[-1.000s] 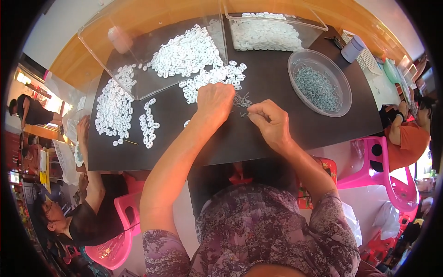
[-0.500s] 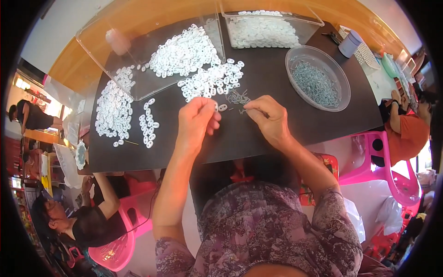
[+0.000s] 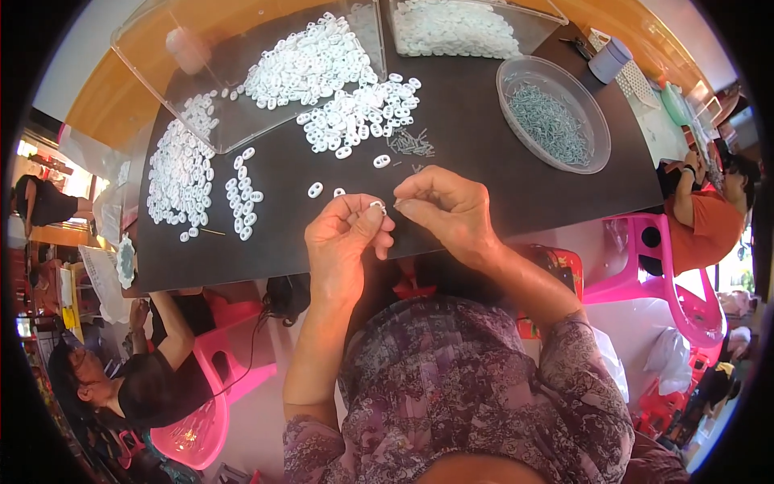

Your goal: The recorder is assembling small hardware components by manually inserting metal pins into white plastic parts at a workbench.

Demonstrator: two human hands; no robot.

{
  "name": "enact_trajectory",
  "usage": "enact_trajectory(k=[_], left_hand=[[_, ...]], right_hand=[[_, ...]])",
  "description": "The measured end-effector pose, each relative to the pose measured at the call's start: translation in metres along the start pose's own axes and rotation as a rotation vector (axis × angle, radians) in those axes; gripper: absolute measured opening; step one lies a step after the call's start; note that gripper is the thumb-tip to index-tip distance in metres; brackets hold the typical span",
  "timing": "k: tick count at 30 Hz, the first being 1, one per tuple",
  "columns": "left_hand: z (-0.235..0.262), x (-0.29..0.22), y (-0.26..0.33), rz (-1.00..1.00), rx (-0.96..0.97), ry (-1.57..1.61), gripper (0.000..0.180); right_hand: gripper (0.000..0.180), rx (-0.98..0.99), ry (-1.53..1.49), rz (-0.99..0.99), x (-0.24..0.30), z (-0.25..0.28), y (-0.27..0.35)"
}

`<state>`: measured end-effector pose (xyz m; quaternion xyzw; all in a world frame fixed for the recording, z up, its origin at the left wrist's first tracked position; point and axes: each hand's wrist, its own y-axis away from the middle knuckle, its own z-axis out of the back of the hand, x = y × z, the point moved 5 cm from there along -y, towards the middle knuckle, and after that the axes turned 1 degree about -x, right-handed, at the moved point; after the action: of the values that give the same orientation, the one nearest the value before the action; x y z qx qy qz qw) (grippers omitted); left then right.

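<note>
My left hand is closed, pinching a small white oval plastic piece between thumb and fingers. Close beside it, my right hand is closed in a pinch; whatever is at its fingertips is too small to make out. Just beyond my hands lie loose white two-holed pieces, one to the left and another farther off. A small heap of grey screws lies beyond my right hand, beside a spread pile of white pieces.
A clear round tub of screws stands at the right. A tipped clear bin spills white pieces at the back left, and another clear bin holds more. A column of pieces lies left. Co-workers sit on both sides.
My right hand has moved from the screw heap toward my left hand. Both hands are nearer my body, and the view has shifted slightly. A white piece is now at my left fingertips.
</note>
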<state>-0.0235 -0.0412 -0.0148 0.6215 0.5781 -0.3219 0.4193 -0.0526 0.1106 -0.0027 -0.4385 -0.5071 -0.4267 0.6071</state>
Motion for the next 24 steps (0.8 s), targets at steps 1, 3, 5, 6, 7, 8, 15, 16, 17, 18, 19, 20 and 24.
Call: enact_trajectory(k=[1,3,5,6,7,8,15,16,17,18,19,20,24], left_hand=[[0.000,0.000,0.002,0.004,-0.002,0.004,0.014],[-0.001,-0.001,0.004,-0.012,-0.002,-0.003,0.013],[-0.001,-0.001,0.007,-0.010,-0.006,0.000,0.012],[-0.002,-0.001,0.008,-0.010,-0.008,0.000,0.012],[-0.002,-0.001,0.009,-0.011,-0.008,0.002,0.012],[-0.001,0.000,0.010,-0.014,-0.013,0.004,0.012],[0.000,0.001,0.014,-0.027,-0.044,-0.008,0.010],[0.001,0.002,0.014,-0.029,-0.046,-0.007,0.010],[0.002,0.003,0.014,-0.030,-0.046,-0.008,0.010],[0.002,0.003,0.014,-0.032,-0.045,-0.009,0.010],[0.002,0.003,0.014,-0.032,-0.045,-0.008,0.010],[0.002,0.003,0.014,-0.034,-0.045,-0.003,0.010],[0.004,0.004,0.015,-0.033,-0.047,0.003,0.009]], right_hand=[[0.011,0.000,-0.029,-0.009,0.000,-0.002,0.002],[0.012,0.000,-0.057,-0.019,-0.001,-0.005,0.004],[0.011,-0.013,-0.059,0.025,0.000,-0.006,0.006],[0.011,-0.011,-0.057,0.025,-0.001,-0.008,0.007],[0.011,-0.015,-0.048,0.033,0.000,-0.009,0.007],[0.011,-0.018,-0.040,0.042,-0.001,-0.010,0.008],[0.011,-0.091,-0.017,0.194,0.000,-0.015,0.008],[0.011,-0.095,-0.020,0.200,0.001,-0.016,0.008],[0.010,-0.100,-0.022,0.205,0.001,-0.016,0.008],[0.010,-0.099,-0.021,0.205,0.001,-0.016,0.009],[0.010,-0.097,-0.036,0.196,0.000,-0.017,0.009],[0.010,-0.094,-0.052,0.186,0.000,-0.018,0.009],[0.009,-0.081,-0.046,0.202,0.000,-0.020,0.009]])
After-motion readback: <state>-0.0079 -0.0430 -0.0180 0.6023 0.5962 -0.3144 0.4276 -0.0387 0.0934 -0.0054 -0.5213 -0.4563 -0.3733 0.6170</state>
